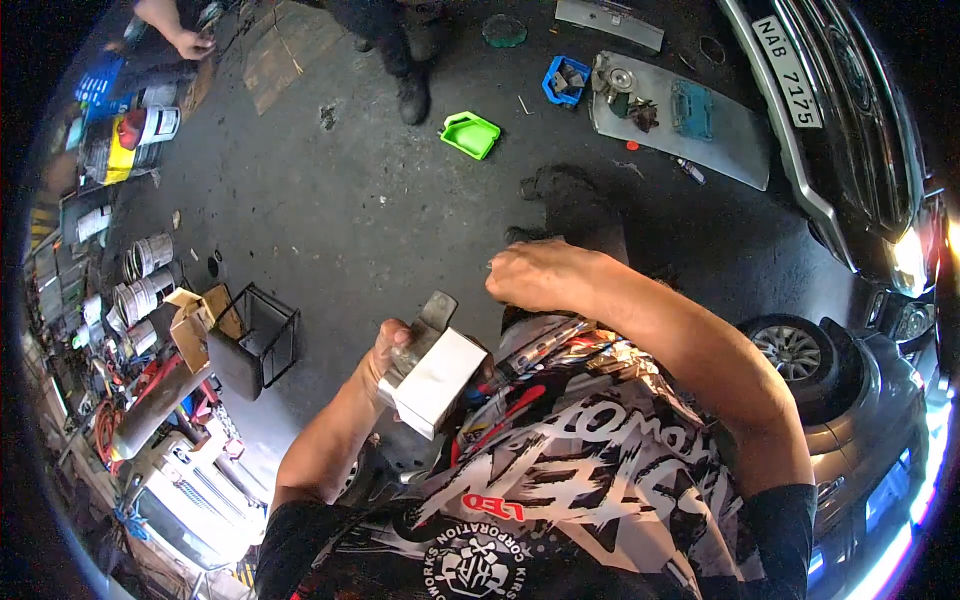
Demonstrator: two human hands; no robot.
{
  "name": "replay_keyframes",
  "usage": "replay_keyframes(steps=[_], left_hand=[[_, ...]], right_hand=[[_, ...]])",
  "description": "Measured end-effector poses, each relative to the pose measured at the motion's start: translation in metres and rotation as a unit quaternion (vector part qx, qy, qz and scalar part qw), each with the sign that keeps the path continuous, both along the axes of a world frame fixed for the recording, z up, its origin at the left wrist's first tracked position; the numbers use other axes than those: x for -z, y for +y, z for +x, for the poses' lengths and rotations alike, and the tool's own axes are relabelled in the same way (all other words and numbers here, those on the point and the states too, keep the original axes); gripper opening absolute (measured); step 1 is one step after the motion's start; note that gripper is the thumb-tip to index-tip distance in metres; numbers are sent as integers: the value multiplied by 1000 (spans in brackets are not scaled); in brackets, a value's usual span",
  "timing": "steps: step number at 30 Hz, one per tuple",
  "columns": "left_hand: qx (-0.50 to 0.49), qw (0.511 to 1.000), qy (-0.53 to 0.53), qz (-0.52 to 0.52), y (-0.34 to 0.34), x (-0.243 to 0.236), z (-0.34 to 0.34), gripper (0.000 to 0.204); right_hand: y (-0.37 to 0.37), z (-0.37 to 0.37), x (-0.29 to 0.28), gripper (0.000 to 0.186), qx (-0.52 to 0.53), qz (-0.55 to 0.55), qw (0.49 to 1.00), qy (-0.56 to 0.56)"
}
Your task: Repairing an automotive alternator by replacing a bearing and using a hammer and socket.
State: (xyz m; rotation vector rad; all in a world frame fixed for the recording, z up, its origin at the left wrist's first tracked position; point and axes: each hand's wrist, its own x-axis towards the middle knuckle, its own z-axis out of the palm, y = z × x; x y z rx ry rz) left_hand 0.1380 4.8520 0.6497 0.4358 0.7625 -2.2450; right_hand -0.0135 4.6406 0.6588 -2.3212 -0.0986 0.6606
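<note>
In front of my torso, my left hand (392,350) is closed around a white cardboard box (440,382) and a flat, dark grey piece (434,314) with a rounded end. The piece sticks up beyond the box's far edge, and I cannot make out its exact kind. To the right and a little farther out is my right hand (540,275), apart from the box. Its fingers are curled in, with the back of the hand showing. Whatever it may hold is hidden.
On the dark floor lie a green tray (470,135), a blue bin (565,80) and a grey panel (735,150) bearing parts. A black-framed seat (255,345) and cardboard box (195,325) stand left. Vehicles (850,120) line the right. Another person's leg (405,70) shows far off.
</note>
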Motion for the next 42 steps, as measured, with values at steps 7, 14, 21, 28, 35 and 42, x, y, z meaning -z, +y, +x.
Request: replay_keyframes(steps=[7,14,21,28,35,42], left_hand=[[-18,992,-126,-10,-12,8,22,82],[-6,940,-330,-90,-70,31,65,75],[63,926,-356,-108,-175,60,64,69],[265,831,-485,-55,-284,96,-21,64],[509,723,-459,-87,-444,182,-183,57],[586,659,-325,-342,-505,300,-365,58]], right_hand=[[8,-23,33,34,57,-91,985,-136],[-46,-138,8,34,496,-47,860,-112],[-32,-284,48,28,803,82,589,-24],[48,-321,169,45,803,310,498,108],[2,-333,207,51,872,401,277,50],[-115,-364,287,62,888,369,121,-244]])
